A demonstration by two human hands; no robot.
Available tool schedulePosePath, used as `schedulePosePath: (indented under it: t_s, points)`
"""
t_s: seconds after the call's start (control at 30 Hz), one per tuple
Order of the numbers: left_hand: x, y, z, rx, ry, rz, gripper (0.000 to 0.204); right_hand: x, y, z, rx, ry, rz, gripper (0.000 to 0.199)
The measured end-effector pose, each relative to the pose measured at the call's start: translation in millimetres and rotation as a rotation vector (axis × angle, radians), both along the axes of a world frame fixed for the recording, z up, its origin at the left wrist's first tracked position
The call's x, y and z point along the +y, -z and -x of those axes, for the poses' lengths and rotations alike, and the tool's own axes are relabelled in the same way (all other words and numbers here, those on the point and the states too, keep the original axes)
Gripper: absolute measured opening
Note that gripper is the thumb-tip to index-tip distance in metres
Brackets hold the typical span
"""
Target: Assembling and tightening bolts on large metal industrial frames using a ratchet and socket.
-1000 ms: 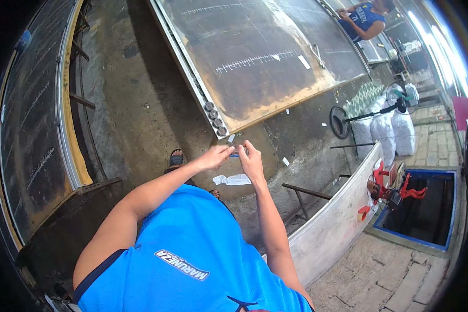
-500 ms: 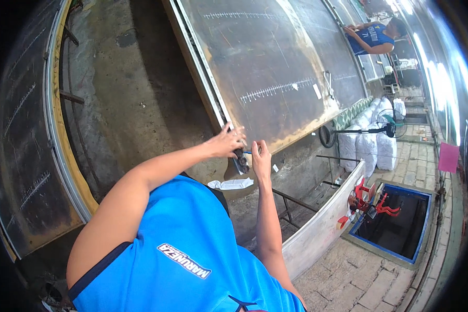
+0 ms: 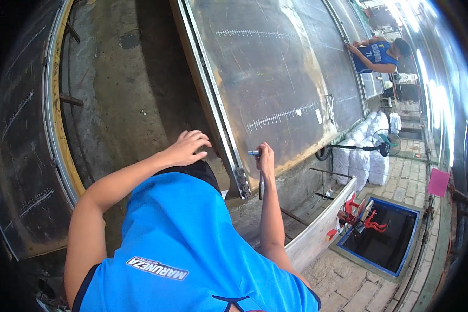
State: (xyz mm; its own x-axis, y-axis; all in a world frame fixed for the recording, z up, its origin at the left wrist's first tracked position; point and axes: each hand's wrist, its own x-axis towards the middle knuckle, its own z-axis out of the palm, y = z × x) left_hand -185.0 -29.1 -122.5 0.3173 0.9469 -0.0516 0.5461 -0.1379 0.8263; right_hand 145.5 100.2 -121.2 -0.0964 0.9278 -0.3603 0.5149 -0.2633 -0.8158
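Note:
In my right hand (image 3: pixel 265 158) is a socket wrench (image 3: pixel 261 188), its bluish socket end poking out to the left and its metal handle hanging below. This hand is above the near corner of a long dark table (image 3: pixel 275 104). My left hand (image 3: pixel 190 148) is empty, its fingers spread and slightly curled, left of the table's metal edge rail (image 3: pixel 213 86) and apart from it. At the rail's near end, between my hands, sits a dark greasy mechanical part (image 3: pixel 242 179), which neither hand touches.
On the table lie a wrench (image 3: pixel 330 108) and a small white paper (image 3: pixel 319 116). Another dark table (image 3: pixel 26 130) stands at left. To the right are white sacks (image 3: pixel 359 161), a fan (image 3: pixel 384 147), red clamps (image 3: pixel 372 221) by a blue-framed pit (image 3: pixel 385 239), and a person (image 3: pixel 377 54) farther back.
My left hand has left the rail end and moved left, opening. My right hand has turned, so the socket wrench now shows. The view has shifted slightly.

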Motion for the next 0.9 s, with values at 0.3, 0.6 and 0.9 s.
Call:
schedulePosePath:
  t_s: [0.3,0.6,0.9]
  points:
    - [88.4,-38.6,93.8,-0.264,-0.195,0.074,0.032,137.6,-48.3,119.5,0.508,0.222,0.43,0.053]
    - [229.4,-106.2,223.9,-0.206,0.091,0.277,0.041,269.8,-68.0,303.2,0.779,-0.008,0.43,0.039]
    - [249.9,-100.5,432.6,-0.58,-0.278,0.399,0.036,386.1,-86.4,500.9,0.838,-0.159,0.471,0.032]
